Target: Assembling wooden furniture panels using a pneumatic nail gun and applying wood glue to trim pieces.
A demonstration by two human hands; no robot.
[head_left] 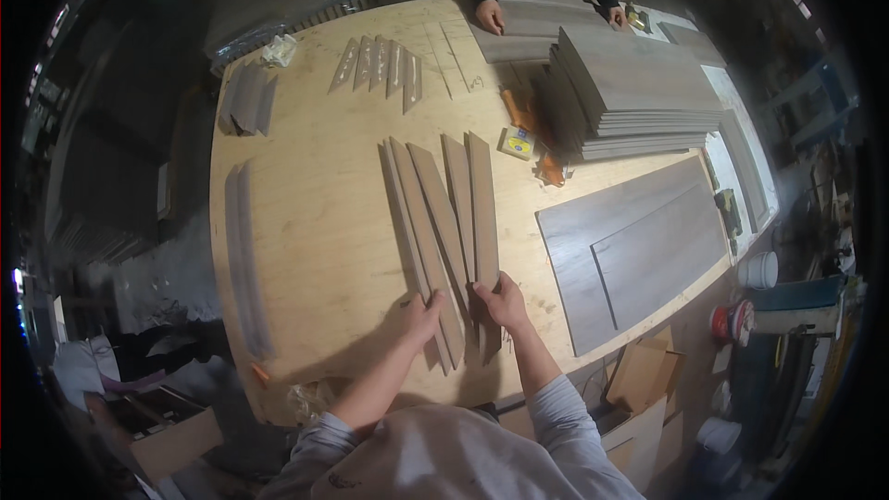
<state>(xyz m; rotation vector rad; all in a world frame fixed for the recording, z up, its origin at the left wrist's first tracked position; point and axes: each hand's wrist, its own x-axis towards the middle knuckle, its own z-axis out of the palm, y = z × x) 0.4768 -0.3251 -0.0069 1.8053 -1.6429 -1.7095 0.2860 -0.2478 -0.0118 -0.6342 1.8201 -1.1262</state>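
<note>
Several long brown wood strips (435, 194) with slanted ends lie fanned out in front of me, on the pale plywood table (319, 194). My left hand (422, 317) is closed on the near part of the left strips, its thumb on top. Around the right strips (483, 208) my right hand (501, 304) is closed near their lower end, thumb also on top. A middle strip slants between the two groups, its near end partly hidden. Both hands' fingers underneath the strips are hidden from view.
Short strips with white glue-like marks (379, 63) lie farther back. Grey strips (245, 259) line the left edge. To the right are a panel stack (639, 83), flat panels (574, 250), an orange tool (521, 111) and a small box (516, 143). Another person's hands (491, 17) rest on far boards.
</note>
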